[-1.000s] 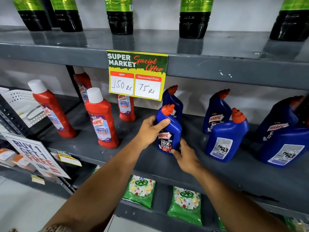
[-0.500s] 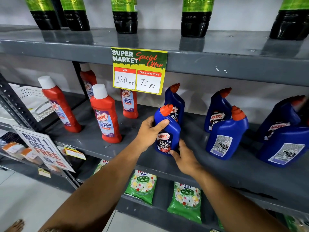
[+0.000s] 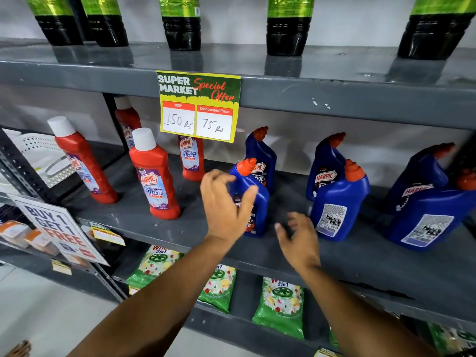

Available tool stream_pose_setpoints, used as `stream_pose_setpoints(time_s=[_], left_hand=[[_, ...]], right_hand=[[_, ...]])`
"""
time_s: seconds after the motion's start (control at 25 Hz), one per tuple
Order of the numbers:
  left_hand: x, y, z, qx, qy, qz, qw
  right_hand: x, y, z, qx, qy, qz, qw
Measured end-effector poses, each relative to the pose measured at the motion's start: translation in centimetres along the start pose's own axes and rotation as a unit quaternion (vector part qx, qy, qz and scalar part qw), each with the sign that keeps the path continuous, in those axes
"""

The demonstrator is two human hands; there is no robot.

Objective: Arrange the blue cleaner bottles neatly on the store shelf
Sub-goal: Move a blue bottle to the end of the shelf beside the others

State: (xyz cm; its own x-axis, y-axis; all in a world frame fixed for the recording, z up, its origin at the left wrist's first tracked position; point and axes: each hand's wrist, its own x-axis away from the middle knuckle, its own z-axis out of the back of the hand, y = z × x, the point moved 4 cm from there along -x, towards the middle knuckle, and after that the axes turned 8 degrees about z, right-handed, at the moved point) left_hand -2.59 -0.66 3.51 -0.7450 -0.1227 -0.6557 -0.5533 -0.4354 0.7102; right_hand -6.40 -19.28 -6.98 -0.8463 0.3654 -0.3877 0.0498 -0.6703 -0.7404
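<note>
1. Head view, looking down at a grey middle shelf with both bare hands out in front.
2. Left hand: fingers spread wide, holding nothing, in front of the front blue bottle and covering most of its label; contact cannot be told.
3. Right hand: fingers loosely spread, empty, blurred, low over the shelf between that bottle and the next blue bottle.
4. Front blue bottle stands upright near the shelf's front edge, orange cap up, second blue bottle just behind it.
5. More blue bottles: one at back, two at far right, the rightmost pair cut by the frame edge and a dark blur.
6. Next blue bottle shows its back label toward the camera.
7. Red bathroom cleaner bottles stand left on the same shelf, well apart from the blue ones.
8. Yellow price sign hangs from the upper shelf edge, hiding the top of one red bottle.
9. Dark bottles with green labels on the top shelf, tops cut off.
10. Green pouches below; promo sign lower left, small tags beside it blurred, unreadable.
</note>
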Motion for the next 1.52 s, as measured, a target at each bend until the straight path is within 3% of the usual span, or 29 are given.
stream_pose_setpoints(time_s=[0.08, 0.12, 0.28, 0.4, 0.64, 0.8, 0.96, 1.12, 1.28, 1.52], left_hand=[[1.8, 3.2, -1.8, 0.001, -0.066, -0.165, 0.984], [2.4, 4.2, -3.4, 0.010, -0.137, -0.177, 0.975], [2.3, 7.0, -11.2, 0.017, -0.403, 0.014, 0.915], [1.8, 7.6, -15.1, -0.007, -0.485, 0.103, 0.868], [1.5, 8.0, -16.7, -0.033, -0.429, 0.096, 0.898], [1.6, 7.1, -17.0, 0.009, -0.446, 0.181, 0.876], [0.6, 6.4, -16.4, 0.058, -0.443, 0.262, 0.855], [-0.9, 5.9, -15.9, 0.065, -0.388, 0.243, 0.887], [-0.8, 5.9, -15.8, 0.106, -0.415, 0.222, 0.876], [-0.8, 5.4, -15.6, 0.095, -0.381, 0.225, 0.892]], right_hand=[[0.8, 1.6, 2.7, 0.069, 0.085, -0.025, 0.994], [1.2, 2.2, 3.7, 0.088, 0.118, -0.041, 0.988], [2.0, 3.7, 7.0, 0.104, 0.227, -0.133, 0.959], [1.8, 4.0, 7.6, 0.095, 0.199, -0.151, 0.964], [1.3, 4.3, 6.6, 0.056, 0.050, -0.113, 0.991], [0.3, 4.0, 7.2, -0.034, 0.049, -0.128, 0.990], [-0.9, 4.0, 8.7, 0.039, 0.006, -0.081, 0.996], [-1.7, 5.5, 9.4, -0.039, -0.031, -0.101, 0.994], [-2.8, 7.3, 9.5, -0.023, -0.061, -0.087, 0.994], [-2.5, 6.8, 9.7, -0.039, -0.064, -0.076, 0.994]])
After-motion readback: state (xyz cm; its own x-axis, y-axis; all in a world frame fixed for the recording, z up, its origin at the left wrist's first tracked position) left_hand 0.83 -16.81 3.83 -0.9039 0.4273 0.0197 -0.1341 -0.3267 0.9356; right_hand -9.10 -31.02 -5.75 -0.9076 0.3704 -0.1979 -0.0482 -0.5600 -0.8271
